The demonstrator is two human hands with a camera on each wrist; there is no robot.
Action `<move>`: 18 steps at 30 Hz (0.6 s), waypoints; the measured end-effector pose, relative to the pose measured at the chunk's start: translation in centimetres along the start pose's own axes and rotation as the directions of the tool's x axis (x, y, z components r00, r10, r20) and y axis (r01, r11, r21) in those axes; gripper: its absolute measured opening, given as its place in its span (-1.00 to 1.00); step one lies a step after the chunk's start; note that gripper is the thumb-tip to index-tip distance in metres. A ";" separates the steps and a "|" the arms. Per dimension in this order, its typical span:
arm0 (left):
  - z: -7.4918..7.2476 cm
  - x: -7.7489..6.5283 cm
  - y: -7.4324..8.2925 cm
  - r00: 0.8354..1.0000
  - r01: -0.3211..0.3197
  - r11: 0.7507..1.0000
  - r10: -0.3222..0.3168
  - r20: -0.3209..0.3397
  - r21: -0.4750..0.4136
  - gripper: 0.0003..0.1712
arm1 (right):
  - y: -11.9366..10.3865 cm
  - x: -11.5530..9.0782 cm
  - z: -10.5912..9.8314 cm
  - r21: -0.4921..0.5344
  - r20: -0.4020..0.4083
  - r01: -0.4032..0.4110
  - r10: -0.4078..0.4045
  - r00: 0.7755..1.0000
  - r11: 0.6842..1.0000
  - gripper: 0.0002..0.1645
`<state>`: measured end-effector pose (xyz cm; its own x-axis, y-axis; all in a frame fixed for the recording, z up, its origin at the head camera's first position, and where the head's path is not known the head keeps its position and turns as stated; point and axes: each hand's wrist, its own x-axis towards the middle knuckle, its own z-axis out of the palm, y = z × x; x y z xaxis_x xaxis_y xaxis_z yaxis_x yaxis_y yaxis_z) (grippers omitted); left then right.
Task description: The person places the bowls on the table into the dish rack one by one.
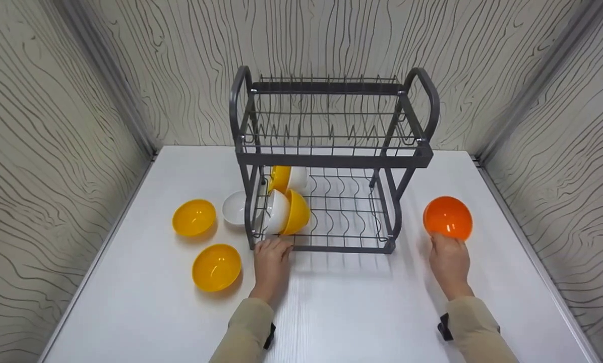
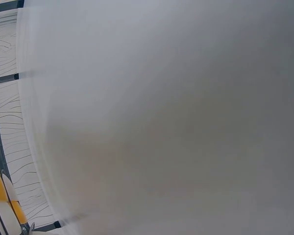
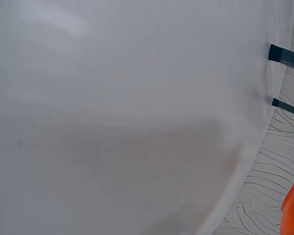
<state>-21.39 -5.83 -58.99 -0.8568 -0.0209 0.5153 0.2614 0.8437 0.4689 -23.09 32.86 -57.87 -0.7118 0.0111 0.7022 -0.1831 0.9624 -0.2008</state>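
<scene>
Pinching the orange bowl [image 1: 447,214] is the right hand [image 1: 450,259]; the left hand [image 1: 271,262] (fingers' grip unclear) perhaps steadies the rack [image 1: 332,161].

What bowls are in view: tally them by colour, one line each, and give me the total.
Yellow bowls: 4
White bowls: 3
Orange bowl: 1
Total: 8
</scene>
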 end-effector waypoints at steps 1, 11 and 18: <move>0.0 0.0 0.0 1.000 0.005 1.000 -0.005 0.005 -0.001 -0.92 | -0.1 0.1 0.0 0.001 -0.008 0.008 -0.008 1.000 1.000 -0.91; 0.0 0.0 0.0 1.000 0.008 1.000 -0.008 0.006 -0.015 -0.92 | -1.9 0.5 -0.6 0.016 -0.084 0.100 -0.098 0.992 0.995 -0.89; -0.1 -0.1 0.1 1.000 -0.002 1.000 0.002 0.000 -0.019 -0.91 | -3.0 0.8 -1.0 0.017 -0.108 0.141 -0.138 0.985 0.990 -0.88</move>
<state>-21.25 -5.79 -58.89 -0.8564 -0.0194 0.5160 0.2714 0.8332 0.4818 -22.45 30.21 -56.06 -0.6026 -0.0928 0.7926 -0.2928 0.9496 -0.1114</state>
